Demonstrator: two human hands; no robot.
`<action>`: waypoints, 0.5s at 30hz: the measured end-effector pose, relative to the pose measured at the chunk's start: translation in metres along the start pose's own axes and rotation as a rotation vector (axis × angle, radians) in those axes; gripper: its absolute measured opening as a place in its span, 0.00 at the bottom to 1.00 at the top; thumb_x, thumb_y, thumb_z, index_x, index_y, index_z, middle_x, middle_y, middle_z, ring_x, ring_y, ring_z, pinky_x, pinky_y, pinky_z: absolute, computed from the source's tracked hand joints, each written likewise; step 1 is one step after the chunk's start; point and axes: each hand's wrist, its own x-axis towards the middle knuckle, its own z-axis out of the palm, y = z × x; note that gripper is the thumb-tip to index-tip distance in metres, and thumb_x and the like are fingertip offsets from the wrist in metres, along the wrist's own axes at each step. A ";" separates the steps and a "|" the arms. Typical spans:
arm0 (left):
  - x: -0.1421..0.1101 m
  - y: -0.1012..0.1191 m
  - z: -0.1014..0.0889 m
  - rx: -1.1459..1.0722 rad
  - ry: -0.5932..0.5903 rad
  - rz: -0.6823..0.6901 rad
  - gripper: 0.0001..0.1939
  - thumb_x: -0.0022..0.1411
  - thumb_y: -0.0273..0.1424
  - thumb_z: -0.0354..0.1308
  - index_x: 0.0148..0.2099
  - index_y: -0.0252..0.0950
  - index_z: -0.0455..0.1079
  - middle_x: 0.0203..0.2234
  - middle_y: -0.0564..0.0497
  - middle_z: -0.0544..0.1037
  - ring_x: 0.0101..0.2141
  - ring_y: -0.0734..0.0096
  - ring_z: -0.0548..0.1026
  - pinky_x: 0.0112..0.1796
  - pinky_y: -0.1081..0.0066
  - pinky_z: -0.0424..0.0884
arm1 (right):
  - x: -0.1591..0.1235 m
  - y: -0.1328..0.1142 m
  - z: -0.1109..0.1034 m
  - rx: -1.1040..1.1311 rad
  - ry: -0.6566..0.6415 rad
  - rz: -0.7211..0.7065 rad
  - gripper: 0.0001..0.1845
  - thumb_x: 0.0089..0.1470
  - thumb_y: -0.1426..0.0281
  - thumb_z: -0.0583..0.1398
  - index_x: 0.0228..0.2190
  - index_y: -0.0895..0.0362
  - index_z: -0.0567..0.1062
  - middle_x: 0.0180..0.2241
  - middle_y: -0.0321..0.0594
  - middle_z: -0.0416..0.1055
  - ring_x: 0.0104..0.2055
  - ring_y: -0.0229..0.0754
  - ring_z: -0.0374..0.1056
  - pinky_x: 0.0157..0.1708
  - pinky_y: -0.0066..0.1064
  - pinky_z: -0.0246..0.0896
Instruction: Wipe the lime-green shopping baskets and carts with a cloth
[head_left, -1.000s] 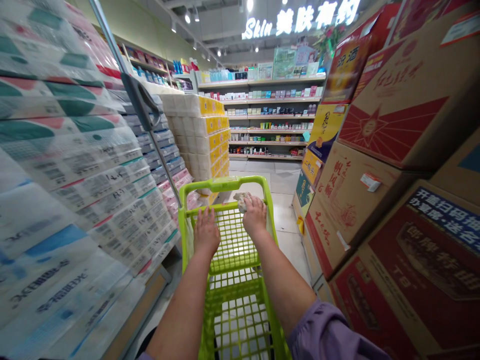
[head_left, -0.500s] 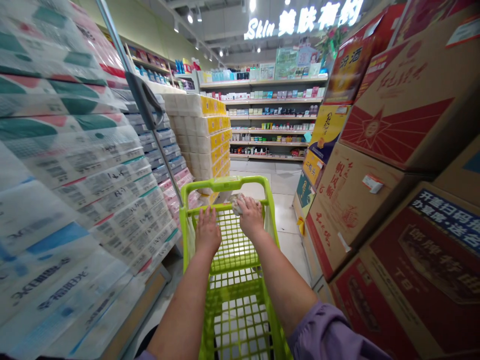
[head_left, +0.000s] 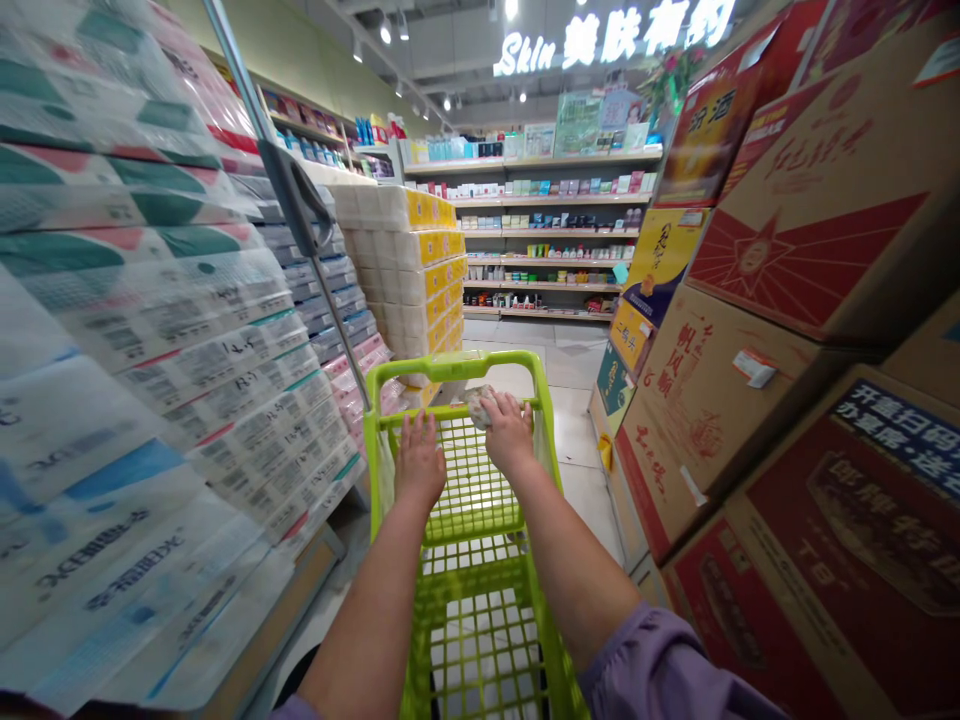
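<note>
A lime-green plastic shopping cart (head_left: 551, 440) stands in front of me, its grid basket facing up at me. My right hand (head_left: 511, 438) is closed on a crumpled pale cloth (head_left: 478, 406), which rests at the crossbar below the top rim. Left of it, my left hand (head_left: 420, 465) lies against the same bar and upper grid. Its fingers are stretched and point away from me, with nothing seen in them. From the cart's left corner a metal pole (head_left: 341, 335) with a dark grey grip (head_left: 296, 200) slants up and left.
Plastic-wrapped tissue packs (head_left: 247, 370) are piled high on the left, with a yellow-and-white paper stack (head_left: 397, 265) beyond. Cardboard cartons (head_left: 750, 390) rise close on the right. Cosmetics shelves (head_left: 551, 232) stand across the far end, past the tiled aisle floor (head_left: 574, 370).
The whole view has shifted slightly, with the cart, hands and surroundings a little further right. Both hands keep their places on the cart, and the cloth stays in my right hand.
</note>
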 end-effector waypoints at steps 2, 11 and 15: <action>0.001 0.001 0.001 -0.008 0.001 -0.009 0.30 0.62 0.28 0.47 0.66 0.29 0.52 0.65 0.39 0.54 0.66 0.50 0.43 0.61 0.49 0.54 | -0.001 -0.004 0.003 0.000 -0.012 -0.050 0.33 0.50 0.77 0.52 0.59 0.50 0.62 0.66 0.37 0.50 0.67 0.47 0.41 0.65 0.48 0.29; -0.001 0.016 -0.001 -0.093 -0.012 0.190 0.32 0.64 0.28 0.45 0.69 0.35 0.44 0.66 0.43 0.52 0.67 0.59 0.44 0.63 0.52 0.49 | -0.004 -0.018 0.010 0.185 -0.170 -0.180 0.48 0.45 0.79 0.52 0.66 0.51 0.42 0.67 0.40 0.46 0.69 0.42 0.35 0.64 0.57 0.23; -0.002 0.025 -0.002 -0.091 -0.113 0.241 0.32 0.66 0.29 0.42 0.70 0.34 0.40 0.66 0.43 0.53 0.66 0.61 0.49 0.61 0.53 0.53 | -0.004 -0.018 0.013 0.314 -0.166 -0.198 0.50 0.44 0.81 0.49 0.66 0.50 0.39 0.65 0.40 0.51 0.68 0.41 0.42 0.63 0.60 0.20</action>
